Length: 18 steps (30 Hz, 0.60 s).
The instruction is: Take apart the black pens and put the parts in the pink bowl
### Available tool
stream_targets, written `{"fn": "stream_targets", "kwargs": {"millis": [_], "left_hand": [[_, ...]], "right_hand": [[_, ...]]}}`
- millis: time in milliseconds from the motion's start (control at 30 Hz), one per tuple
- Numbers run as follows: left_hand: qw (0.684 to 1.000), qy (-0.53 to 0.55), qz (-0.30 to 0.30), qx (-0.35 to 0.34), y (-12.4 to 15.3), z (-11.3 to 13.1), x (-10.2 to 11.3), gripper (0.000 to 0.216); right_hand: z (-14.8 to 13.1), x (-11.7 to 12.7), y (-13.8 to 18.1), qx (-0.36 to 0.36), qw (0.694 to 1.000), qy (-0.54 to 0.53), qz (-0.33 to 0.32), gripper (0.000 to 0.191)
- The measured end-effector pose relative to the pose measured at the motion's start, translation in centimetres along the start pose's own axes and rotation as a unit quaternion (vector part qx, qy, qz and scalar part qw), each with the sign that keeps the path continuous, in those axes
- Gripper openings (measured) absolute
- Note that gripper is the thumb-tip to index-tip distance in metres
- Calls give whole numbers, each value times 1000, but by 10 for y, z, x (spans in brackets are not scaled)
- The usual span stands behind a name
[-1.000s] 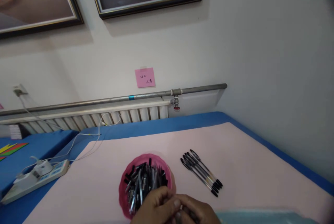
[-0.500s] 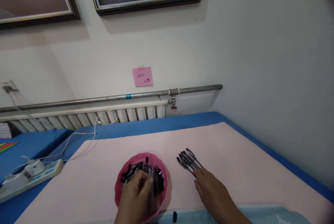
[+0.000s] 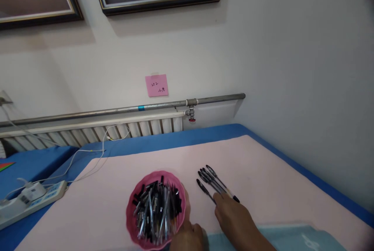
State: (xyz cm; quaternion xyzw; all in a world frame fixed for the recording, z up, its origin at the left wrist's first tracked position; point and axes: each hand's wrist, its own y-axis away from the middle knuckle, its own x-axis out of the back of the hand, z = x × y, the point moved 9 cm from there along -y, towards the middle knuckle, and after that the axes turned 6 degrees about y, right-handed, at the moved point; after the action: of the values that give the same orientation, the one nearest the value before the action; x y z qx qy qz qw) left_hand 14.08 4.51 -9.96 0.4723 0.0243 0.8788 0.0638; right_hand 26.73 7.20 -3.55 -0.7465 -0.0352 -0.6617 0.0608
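Note:
My right hand (image 3: pixel 233 216) rests on the table with its fingers closed over the lower part of several clear pens (image 3: pixel 214 181) with black caps, fanned out and pointing up-left. One pen lies slightly apart on the left side, and another extends past my fingers on the right. Just beside the near right rim of a pink scalloped bowl (image 3: pixel 130 225), my left hand (image 3: pixel 187 237) is low with curled fingers. Whatever is under those fingers is hidden. The bowl holds many loose clear pen barrels and black pen caps (image 3: pixel 156 208).
Pale pink paper (image 3: pixel 96 204) covers the blue table (image 3: pixel 187 138). A light teal cloth (image 3: pixel 286 235) lies at the near edge. On the left are a white power strip (image 3: pixel 58 192) with plugs and a thin white cable (image 3: pixel 102 147). A radiator (image 3: pixel 146 127) and pipe run behind.
My left hand has left the bowl and moved right and down to the near edge, where a loose black cap lay. The pens under my right hand have spread apart slightly.

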Motion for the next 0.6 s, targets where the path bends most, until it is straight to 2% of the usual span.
{"fn": "stream_targets", "kwargs": {"millis": [100,167,267,333,367,433,467,533,600], "left_hand": [[998,38,30,-36,2,6,10,23],[992,58,88,-73,6,8,32,20],[966,93,207,-122,14,0,90,24],[945,134,280,-105,18,-16,129,27],[938,160,297,-83,19,-24,143,28],[924,257,280,-38,16,-36,151,35],[911,324,257,-5,14,-40,147,37],[864,474,159,55,8,-37,120,39],[801,589,42,99,6,-21,87,43]], "right_hand": [[3,14,1,-11,996,-82,42,28],[8,20,1,-33,975,-212,63,24],[5,14,1,-55,910,-410,13,17],[-5,4,3,-65,854,-515,-50,15],[-12,-1,5,-68,822,-559,-85,15],[-29,-8,12,-60,762,-626,-153,17],[-38,-10,16,-46,740,-646,-184,18],[-54,-11,23,-7,722,-650,-235,17],[-65,-14,30,22,731,-623,-279,18]]}}
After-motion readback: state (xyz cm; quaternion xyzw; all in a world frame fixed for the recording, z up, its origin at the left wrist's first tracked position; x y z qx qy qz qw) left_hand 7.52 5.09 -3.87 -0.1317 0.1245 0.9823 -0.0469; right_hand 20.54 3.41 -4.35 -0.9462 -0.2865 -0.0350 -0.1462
